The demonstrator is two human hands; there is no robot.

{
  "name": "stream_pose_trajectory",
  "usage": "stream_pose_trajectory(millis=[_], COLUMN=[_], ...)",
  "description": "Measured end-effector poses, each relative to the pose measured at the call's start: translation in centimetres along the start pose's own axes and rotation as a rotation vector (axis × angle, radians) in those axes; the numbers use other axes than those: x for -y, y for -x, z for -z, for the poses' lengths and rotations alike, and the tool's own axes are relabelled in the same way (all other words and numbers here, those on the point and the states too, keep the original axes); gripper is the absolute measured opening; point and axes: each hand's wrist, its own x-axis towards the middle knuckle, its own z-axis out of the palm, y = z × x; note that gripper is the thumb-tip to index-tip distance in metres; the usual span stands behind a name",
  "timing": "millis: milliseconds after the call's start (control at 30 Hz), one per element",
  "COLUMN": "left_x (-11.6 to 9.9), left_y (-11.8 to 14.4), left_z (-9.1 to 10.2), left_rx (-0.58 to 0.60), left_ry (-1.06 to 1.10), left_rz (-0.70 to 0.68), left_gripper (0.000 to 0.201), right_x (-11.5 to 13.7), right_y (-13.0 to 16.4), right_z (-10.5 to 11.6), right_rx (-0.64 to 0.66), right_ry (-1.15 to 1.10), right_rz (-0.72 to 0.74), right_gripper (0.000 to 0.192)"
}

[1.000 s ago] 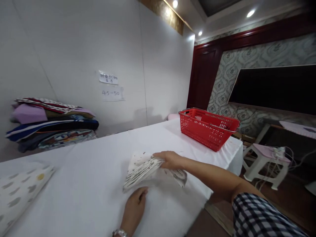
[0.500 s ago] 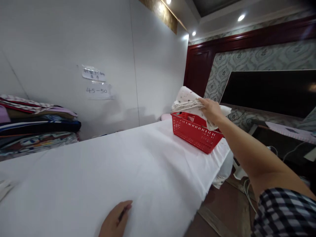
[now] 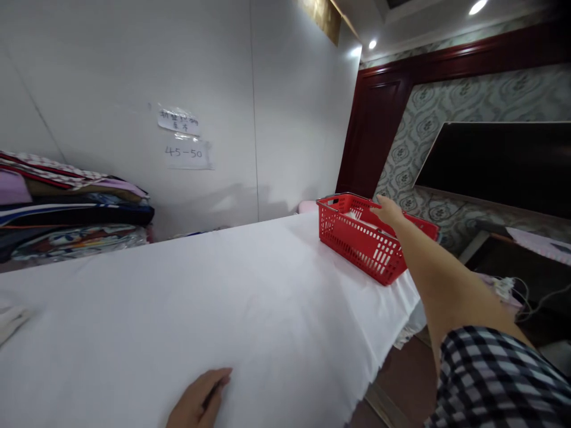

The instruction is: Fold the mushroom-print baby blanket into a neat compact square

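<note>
Inside basket, cloth now released.

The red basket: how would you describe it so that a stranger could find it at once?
Look at the long table under a white cloth. At its far right end stands the red basket, plastic with slotted walls, under the right hand. It is the only red container on the table.

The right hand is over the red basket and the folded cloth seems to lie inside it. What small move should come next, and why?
Probably draw the right hand back out of the red basket. The hand hovers over its rim with the fingers loose, and the pale folded cloth appears to lie inside, apart from them. The left hand rests flat on the white table.
</note>
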Motion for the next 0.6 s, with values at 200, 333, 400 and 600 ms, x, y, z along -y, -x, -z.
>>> stream_pose_trajectory(millis=[200, 333, 400, 600], left_x=[-0.4, -0.9, -1.2, -1.7], left_y=[0.0, 0.0, 0.1, 0.4], left_z=[0.1, 0.4, 0.5, 1.0], left_rx=[0.010, 0.085, 0.111, 0.178], left_ry=[-0.020, -0.055, -0.067, -0.090], left_rz=[-0.038, -0.045, -0.056, -0.125], left_gripper=[0.019, 0.031, 0.034, 0.031], right_x=[3.0, 7.3, 9.7, 17.0], right_y=[5.9, 14.0, 18.9, 31.2], right_z=[-4.2, -6.6, -7.8, -9.0], right_rx=[0.029, 0.370, 0.620, 1.048], right_ry=[-0.484, -0.902, -0.948, -0.807], right_rz=[0.059, 0.078, 0.120, 0.546], right_gripper=[0.032, 0.037, 0.039, 0.025])
